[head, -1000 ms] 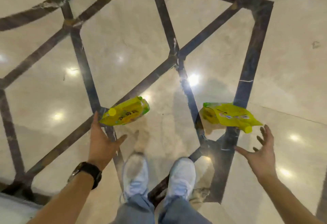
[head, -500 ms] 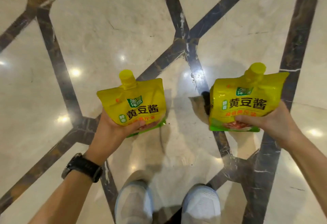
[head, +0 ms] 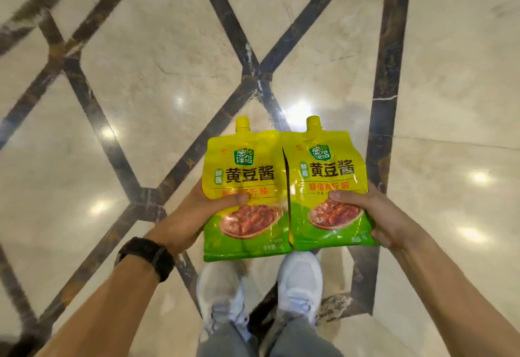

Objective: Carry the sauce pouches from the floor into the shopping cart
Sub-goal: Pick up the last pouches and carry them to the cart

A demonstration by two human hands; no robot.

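Observation:
Two yellow-and-green sauce pouches with yellow screw caps are held upright side by side above the floor, their edges touching. My left hand point(head: 194, 216) grips the left pouch point(head: 243, 176) from its left side, thumb across the front. My right hand point(head: 380, 216) grips the right pouch point(head: 326, 168) from its right side, thumb on the front. Both labels face me. The shopping cart is not in view.
A glossy cream marble floor point(head: 157, 75) with dark inlaid bands point(head: 385, 75) lies all around. My two white shoes point(head: 299, 280) stand directly below the pouches. A black watch point(head: 146, 255) is on my left wrist.
Both hands reached down to the pouches lying on the floor, took one each and lifted them. Since half a second ago the hands have come together and the pouches now touch.

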